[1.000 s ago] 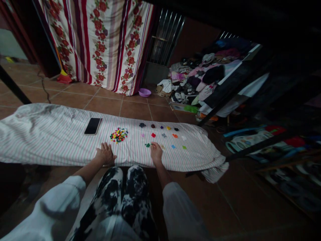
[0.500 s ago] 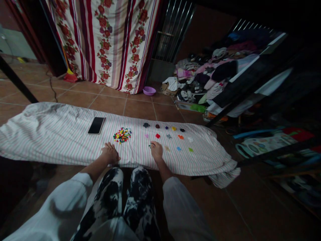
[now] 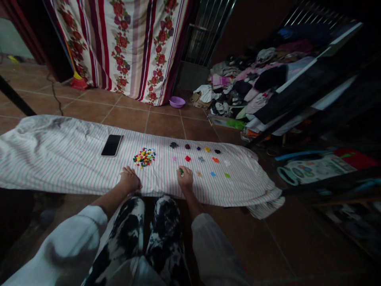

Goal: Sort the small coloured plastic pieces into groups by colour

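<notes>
**Q:** State the condition of the right hand.

**A:** The right hand [image 3: 186, 180] is pinching small dark green pieces [image 3: 181, 171] between thumb and fingers. Whether it contacts the striped cloth [image 3: 74, 159] below cannot be determined.

**Q:** State the condition of the left hand.

**A:** The left hand [image 3: 130, 180] lies palm down on the cloth, close to the near edge, fingers loosely spread. The area under the palm is hidden.

**Q:** Locate the multicolored pile.

**A:** The multicolored pile [image 3: 144, 157] is on the cloth, beyond and slightly right of the left hand. A smartphone [image 3: 111, 145] lies to its left, apart from it, dark screen up.

**Q:** List the groups near the right hand.

**A:** In line to its right: beige pieces [image 3: 199, 173], nearest the hand; then blue pieces [image 3: 213, 174]; then light green pieces [image 3: 227, 175]. In the row beyond, left to right: pink pieces [image 3: 174, 158], red pieces [image 3: 187, 158], gray pieces [image 3: 201, 159], orange pieces [image 3: 215, 160] and white pieces [image 3: 227, 163].
</notes>
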`<state>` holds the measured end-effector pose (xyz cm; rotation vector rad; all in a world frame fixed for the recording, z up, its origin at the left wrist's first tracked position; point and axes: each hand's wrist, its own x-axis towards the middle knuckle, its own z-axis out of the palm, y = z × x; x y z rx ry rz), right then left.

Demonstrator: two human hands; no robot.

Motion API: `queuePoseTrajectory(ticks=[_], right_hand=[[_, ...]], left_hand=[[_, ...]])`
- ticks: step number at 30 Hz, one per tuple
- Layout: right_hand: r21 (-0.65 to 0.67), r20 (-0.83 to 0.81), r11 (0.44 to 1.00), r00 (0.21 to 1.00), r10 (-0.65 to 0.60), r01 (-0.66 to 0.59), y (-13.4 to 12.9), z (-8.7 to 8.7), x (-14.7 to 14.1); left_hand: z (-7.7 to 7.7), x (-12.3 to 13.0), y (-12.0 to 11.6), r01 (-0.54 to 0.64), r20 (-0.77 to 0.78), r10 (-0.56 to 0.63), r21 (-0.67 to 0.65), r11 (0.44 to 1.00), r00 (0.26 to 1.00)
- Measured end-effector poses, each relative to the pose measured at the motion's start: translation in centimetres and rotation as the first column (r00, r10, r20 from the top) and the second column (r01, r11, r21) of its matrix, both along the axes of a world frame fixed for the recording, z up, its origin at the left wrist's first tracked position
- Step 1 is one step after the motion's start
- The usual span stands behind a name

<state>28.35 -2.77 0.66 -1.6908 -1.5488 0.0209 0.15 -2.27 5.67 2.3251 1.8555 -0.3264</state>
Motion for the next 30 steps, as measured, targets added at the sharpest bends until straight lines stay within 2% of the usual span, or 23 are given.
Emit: queuePoseTrajectory(ticks=[7,15,24,30], right_hand=[[-0.045,0.074,0.996,0.994,0.081,-0.078,-0.1,0.1,0.0],[-0.023,0.134,0.994,0.985,0.109,-0.107,-0.2,-0.1,0.3],[0.01,0.176,0.994,0.979,0.102,-0.105,-0.1,-0.1,0.0],[0.065,0.18,0.997,0.983,0.037,-0.05,-0.4,1.3,-1.8]], left_hand=[[1.6,0.9,-0.6,-0.036,-0.146,0.02,-0.101,0.994,0.989],[3.3,1.3,-1.1,-0.051,-0.186,0.024,-0.142,0.989,0.982],[3.2,1.5,-0.9,-0.072,-0.228,0.033,-0.166,0.984,0.973],[3.3,1.4,-1.2,-0.051,-0.218,0.018,-0.147,0.988,0.976]])
